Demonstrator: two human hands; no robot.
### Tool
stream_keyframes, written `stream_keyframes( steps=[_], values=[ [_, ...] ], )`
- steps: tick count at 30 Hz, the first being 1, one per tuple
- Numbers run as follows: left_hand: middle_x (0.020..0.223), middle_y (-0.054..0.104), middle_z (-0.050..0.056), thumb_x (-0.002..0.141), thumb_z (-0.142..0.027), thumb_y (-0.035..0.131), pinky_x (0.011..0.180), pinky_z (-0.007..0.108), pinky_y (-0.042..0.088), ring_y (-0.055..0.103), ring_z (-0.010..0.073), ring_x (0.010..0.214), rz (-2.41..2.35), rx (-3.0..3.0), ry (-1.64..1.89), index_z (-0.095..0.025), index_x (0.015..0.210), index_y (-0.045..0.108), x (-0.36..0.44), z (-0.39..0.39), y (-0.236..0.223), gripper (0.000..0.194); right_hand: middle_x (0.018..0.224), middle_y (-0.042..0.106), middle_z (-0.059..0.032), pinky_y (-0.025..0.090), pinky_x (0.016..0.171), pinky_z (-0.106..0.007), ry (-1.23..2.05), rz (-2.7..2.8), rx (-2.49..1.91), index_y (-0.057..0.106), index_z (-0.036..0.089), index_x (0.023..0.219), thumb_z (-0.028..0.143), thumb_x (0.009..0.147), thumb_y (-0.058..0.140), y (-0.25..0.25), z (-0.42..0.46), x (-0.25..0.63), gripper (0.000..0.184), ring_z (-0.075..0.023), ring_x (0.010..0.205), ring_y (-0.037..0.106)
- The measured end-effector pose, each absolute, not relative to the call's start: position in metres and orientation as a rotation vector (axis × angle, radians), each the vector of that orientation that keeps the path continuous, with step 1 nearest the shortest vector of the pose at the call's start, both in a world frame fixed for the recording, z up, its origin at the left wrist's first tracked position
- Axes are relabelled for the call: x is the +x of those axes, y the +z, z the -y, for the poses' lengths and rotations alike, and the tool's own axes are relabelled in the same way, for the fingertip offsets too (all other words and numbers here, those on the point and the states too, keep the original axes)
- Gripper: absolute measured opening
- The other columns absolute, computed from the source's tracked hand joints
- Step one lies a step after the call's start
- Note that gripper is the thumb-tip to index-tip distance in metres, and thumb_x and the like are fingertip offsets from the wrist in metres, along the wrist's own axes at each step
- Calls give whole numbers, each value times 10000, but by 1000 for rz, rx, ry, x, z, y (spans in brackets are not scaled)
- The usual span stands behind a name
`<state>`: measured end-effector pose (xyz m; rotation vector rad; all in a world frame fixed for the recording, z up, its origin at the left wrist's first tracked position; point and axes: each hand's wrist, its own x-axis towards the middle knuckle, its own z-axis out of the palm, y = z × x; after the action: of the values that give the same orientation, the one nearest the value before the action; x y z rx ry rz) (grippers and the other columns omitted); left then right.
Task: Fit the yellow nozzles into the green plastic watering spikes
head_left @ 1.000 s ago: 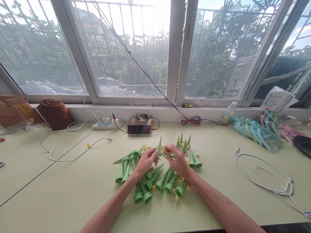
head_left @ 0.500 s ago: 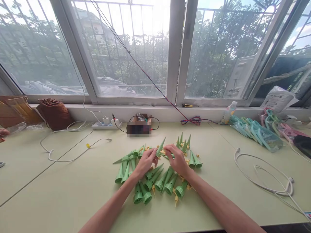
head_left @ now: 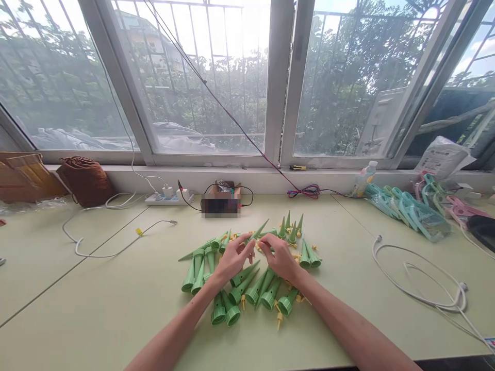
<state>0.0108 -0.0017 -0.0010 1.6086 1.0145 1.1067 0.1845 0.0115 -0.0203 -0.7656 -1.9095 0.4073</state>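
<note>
My left hand (head_left: 235, 257) is closed around a green cone-shaped watering spike (head_left: 260, 229), whose tip slants up to the right. Close beside its base, the fingers of my right hand (head_left: 282, 258) are pinched together; whatever they hold is too small to make out. More green spikes (head_left: 253, 293) lie around and below both hands, their wide open ends mostly towards me. Several stand point up (head_left: 293, 233) just beyond my right hand. Small yellow nozzle pieces (head_left: 279, 320) are scattered among them.
Behind the spikes are a power strip (head_left: 170, 198), a small box (head_left: 228, 190) and a bundled cable (head_left: 304, 191). A white cable (head_left: 421, 299) lies coiled at right, near bagged teal plastic items (head_left: 415, 214). A brown pouch (head_left: 85, 181) sits at left.
The spike in my left hand has tilted further to the right. My right hand's fingers have come down and inward, nearer its base.
</note>
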Motion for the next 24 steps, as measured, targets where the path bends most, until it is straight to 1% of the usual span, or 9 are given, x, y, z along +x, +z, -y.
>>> stream_keyframes(
  steps=[2,5,8,11,13,15,18,22,24],
  values=[
    [659,586,-7,859,-490,617,509,235,481,593,146,583,-1093,1671,1084,-145,1202,575,10,4,0,488,764,592,-24,436,628,-258,409,1909,-764,565,186,825,183,977,459,-21,-11,184,186,-151,659,530],
    [719,621,8,825,-485,655,470,226,463,594,146,580,-1126,1719,1087,-146,1211,577,9,5,0,520,751,592,-23,438,619,-259,417,1910,-753,562,187,830,173,966,461,-22,-12,184,169,-153,652,529],
    [899,675,61,832,-485,643,534,256,524,625,157,650,-1133,1788,1122,-147,1180,604,10,5,1,487,740,582,-20,431,608,-255,433,1923,-742,548,187,830,175,968,452,-22,-12,184,169,-151,641,523],
    [1068,668,106,839,-466,643,645,297,573,658,172,736,-1149,1856,1139,-139,1185,607,9,4,0,477,744,580,-21,426,600,-254,446,1928,-741,539,185,830,175,971,446,-21,-12,185,169,-150,638,521],
    [1138,647,116,825,-442,670,701,316,585,667,163,738,-1135,1897,1147,-139,1201,595,8,3,-2,489,748,585,-23,428,604,-259,446,1924,-742,537,185,831,177,971,444,-20,-12,185,168,-152,645,526],
    [1178,631,117,811,-420,689,717,319,589,666,146,710,-1119,1928,1151,-147,1217,586,6,3,-4,500,748,587,-24,430,613,-264,444,1922,-747,536,186,830,183,972,445,-20,-11,184,168,-155,651,530],
    [1177,636,116,809,-406,691,710,313,589,662,138,686,-1133,1956,1158,-153,1209,598,5,2,-6,482,748,587,-23,432,623,-267,441,1922,-754,538,187,829,202,979,444,-21,-11,184,177,-156,655,532],
    [1053,680,101,816,-407,681,682,297,576,667,155,681,-1162,2000,1158,-145,1135,631,4,2,-5,416,742,585,-20,424,612,-260,434,1925,-757,541,189,832,228,988,445,-22,-11,184,187,-152,645,524],
    [1007,687,92,820,-403,676,659,284,570,662,153,668,-1160,2008,1156,-144,1115,637,4,3,-3,395,717,569,-12,408,596,-255,417,1934,-757,532,193,800,241,994,437,-22,-12,184,221,-147,622,503]
  ],
)
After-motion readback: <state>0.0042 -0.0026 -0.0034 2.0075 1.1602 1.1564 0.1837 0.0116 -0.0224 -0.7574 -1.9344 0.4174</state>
